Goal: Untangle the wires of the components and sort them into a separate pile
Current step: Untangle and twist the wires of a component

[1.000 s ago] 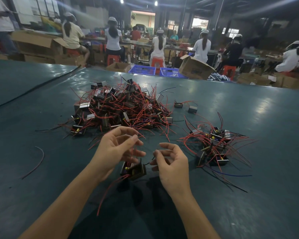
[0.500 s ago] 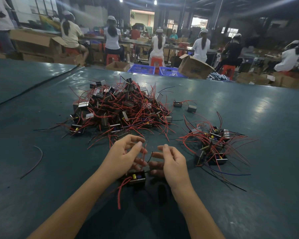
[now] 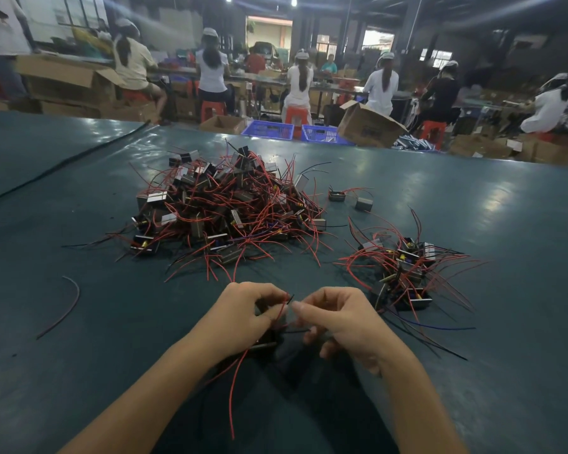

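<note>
Two hands: my left hand (image 3: 240, 317) and right hand (image 3: 345, 322) meet fingertip to fingertip just in front of me, both narrow and curled.
Left grip: holds a small dark component (image 3: 266, 343), mostly hidden under my palm, and pinches its red wire (image 3: 235, 385) near the tip.
Right grip: pinches the black wire (image 3: 295, 331), which runs sideways from the component.
Wire run: the red wire is thin, limp and glossy, and its long length hangs from my left hand back toward me.
Right of me: the sorted pile (image 3: 404, 273) lies to the right and slightly ahead. My right hand is nearer, so I judge it makes the drop.
Ahead: the tangled pile (image 3: 223, 204) sits well apart, boxy metal-faced blocks knotted in red strands.
Surface: the table (image 3: 473, 198) is smooth, dark green and faintly shiny.
</note>
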`<state>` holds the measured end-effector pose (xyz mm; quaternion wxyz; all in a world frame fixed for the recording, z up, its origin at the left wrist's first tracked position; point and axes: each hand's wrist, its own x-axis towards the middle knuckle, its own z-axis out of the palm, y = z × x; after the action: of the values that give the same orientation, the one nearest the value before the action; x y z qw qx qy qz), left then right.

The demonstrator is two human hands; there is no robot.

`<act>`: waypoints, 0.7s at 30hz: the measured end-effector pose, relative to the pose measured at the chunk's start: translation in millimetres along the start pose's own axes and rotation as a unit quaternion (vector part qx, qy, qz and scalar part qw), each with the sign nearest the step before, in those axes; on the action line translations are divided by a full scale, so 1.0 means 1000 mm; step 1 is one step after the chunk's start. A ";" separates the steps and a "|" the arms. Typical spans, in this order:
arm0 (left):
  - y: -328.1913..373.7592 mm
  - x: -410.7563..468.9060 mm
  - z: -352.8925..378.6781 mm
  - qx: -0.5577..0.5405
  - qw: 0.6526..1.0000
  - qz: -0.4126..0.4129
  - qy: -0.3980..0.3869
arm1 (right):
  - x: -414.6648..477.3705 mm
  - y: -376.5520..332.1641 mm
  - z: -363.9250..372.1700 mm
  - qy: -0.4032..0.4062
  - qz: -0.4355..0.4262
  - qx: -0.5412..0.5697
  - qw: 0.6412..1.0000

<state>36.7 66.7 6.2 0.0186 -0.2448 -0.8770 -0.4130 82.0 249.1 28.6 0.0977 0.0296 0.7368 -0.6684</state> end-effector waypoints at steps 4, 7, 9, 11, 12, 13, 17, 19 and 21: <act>0.002 0.000 0.000 -0.005 1.000 -0.006 0.023 | -0.002 0.001 -0.003 -0.005 0.008 0.007 1.000; 0.004 0.000 -0.002 -0.031 0.998 -0.008 0.051 | -0.003 -0.001 -0.004 -0.003 0.007 0.011 1.000; 0.004 0.000 -0.004 -0.056 0.996 -0.012 0.067 | -0.005 -0.001 -0.006 -0.026 0.006 -0.005 1.000; 0.004 0.000 -0.005 -0.074 0.995 -0.021 0.070 | -0.007 0.000 -0.008 -0.063 0.014 -0.011 0.998; 0.004 0.000 -0.006 -0.079 0.994 -0.024 0.068 | -0.008 0.000 -0.009 -0.077 0.017 -0.011 0.997; 0.004 0.000 -0.006 -0.081 0.994 -0.025 0.068 | -0.009 0.000 -0.010 -0.086 0.017 -0.009 0.996; 0.009 -0.001 -0.006 -0.091 0.991 -0.019 0.098 | -0.007 0.002 -0.009 -0.083 -0.003 0.023 0.996; 0.010 0.000 -0.007 -0.106 0.989 -0.020 0.103 | -0.004 0.003 -0.008 -0.059 -0.009 0.032 0.998; 0.010 0.000 -0.007 -0.133 0.987 -0.034 0.083 | -0.003 0.003 -0.008 -0.032 -0.010 0.029 0.999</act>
<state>39.6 67.1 18.3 0.0444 -0.1797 -0.8173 -0.5456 84.6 257.2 26.7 0.1135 0.0041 0.7141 -0.6908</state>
